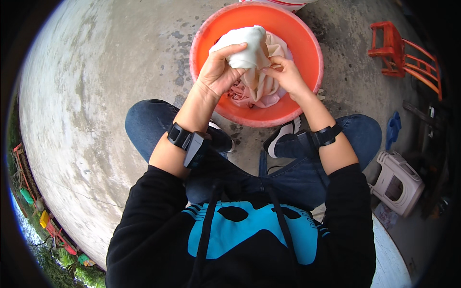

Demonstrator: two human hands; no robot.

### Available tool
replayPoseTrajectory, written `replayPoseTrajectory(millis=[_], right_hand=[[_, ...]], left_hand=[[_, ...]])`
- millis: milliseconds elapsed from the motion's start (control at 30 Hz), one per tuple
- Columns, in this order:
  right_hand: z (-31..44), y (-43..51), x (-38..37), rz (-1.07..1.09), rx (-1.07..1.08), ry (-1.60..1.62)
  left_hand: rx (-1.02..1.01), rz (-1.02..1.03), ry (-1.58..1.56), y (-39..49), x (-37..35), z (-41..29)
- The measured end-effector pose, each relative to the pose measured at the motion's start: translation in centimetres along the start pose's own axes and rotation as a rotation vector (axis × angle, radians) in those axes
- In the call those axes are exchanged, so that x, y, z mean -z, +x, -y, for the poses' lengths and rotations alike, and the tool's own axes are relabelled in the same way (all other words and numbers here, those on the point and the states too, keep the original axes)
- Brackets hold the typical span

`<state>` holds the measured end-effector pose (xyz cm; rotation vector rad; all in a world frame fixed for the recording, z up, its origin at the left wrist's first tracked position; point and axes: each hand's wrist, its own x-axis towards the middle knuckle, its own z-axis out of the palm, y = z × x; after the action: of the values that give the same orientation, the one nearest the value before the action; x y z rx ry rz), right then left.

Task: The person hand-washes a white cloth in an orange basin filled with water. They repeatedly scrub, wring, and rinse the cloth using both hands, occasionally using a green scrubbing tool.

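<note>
A round orange plastic basin [309,72] stands on the floor between my knees. Above it, my left hand [220,70] grips a bunched white cloth [245,45], thumb on top and fingers underneath. My right hand [286,73] pinches a cream-coloured fold of fabric [266,84] at the cloth's lower right side. This fabric hangs down into the basin; whether it belongs to the white cloth I cannot tell. Below my hands lies a pink fabric with dark markings [240,95], partly covered by the cream folds.
Past the basin's far rim shows part of a white bucket with red bands [284,4]. On the right are a red-orange wooden chair [390,50], a blue slipper [393,127] and a light plastic stool [398,183]. Damp spots mark the concrete floor [93,90].
</note>
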<state>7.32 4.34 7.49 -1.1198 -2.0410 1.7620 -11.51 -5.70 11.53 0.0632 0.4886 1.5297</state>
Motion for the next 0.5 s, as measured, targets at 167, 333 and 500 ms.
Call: replayPoseTrajectory(millis=[167,333,500], right_hand=[[0.9,0.8,4.3,0.124,0.016,0.462],[2.7,-0.2,4.1,0.114,-0.143,0.470],[1.8,-1.2,2.2,0.453,0.024,-0.069]], left_hand=[[-0.068,-0.447,0.282,0.0,-0.1,-0.9],[-0.002,-0.476,0.288,0.3,0.6,-0.7],[0.047,-0.261,0.038,0.2,1.2,-0.6]])
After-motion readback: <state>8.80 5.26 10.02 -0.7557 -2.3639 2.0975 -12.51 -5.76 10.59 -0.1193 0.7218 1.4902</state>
